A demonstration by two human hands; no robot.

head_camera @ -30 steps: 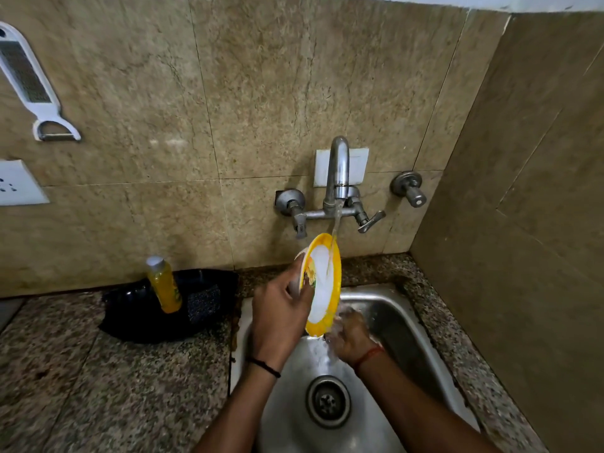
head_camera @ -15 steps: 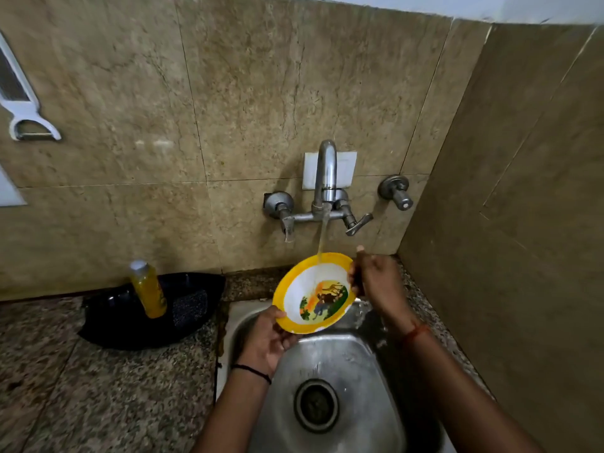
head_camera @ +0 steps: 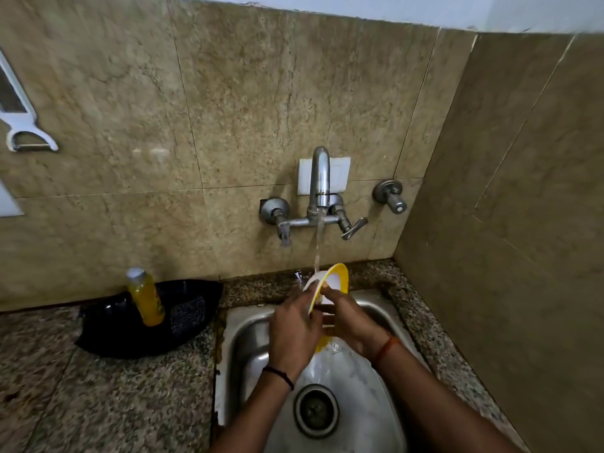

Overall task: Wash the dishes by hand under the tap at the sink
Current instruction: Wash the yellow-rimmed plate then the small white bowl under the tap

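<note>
We see both hands holding a yellow-rimmed plate (head_camera: 338, 278) nearly on edge over the steel sink (head_camera: 243, 335), right under the tap (head_camera: 319, 178). A thin stream of water (head_camera: 317, 248) falls from the spout and strikes the plate's top rim, where a little spray shows to the left. The left hand (head_camera: 294, 331) is closed around the plate's left side, its back toward us, so the fingers behind the plate are out of sight. The right hand (head_camera: 351, 317) grips from the other side, its fingers laid across the white inner face. Between them the hands cover most of the plate; we make out only its upper arc and a small yellow piece of rim below the palms, and whatever is on its face we cannot tell.

A dark band (head_camera: 279, 376) circles the left wrist and a reddish thread (head_camera: 384, 348) the right. Both forearms run off the bottom edge. The drain (head_camera: 316, 410) sits low in the basin, partly shadowed by the left arm, and the sink's near edge is cut off.

On the speckled counter (head_camera: 98, 403) to the left lies a black tray (head_camera: 108, 338) holding an upright yellow bottle (head_camera: 145, 297) and a dark scrub pad (head_camera: 188, 313); the bottle's label is too blurred to read. A white peeler (head_camera: 23, 125) hangs on the wall tiles at far left, cut by the frame, and below it a white plate (head_camera: 8, 201) on the wall is only a sliver. A separate valve (head_camera: 390, 194) stands to the tap's right.
</note>
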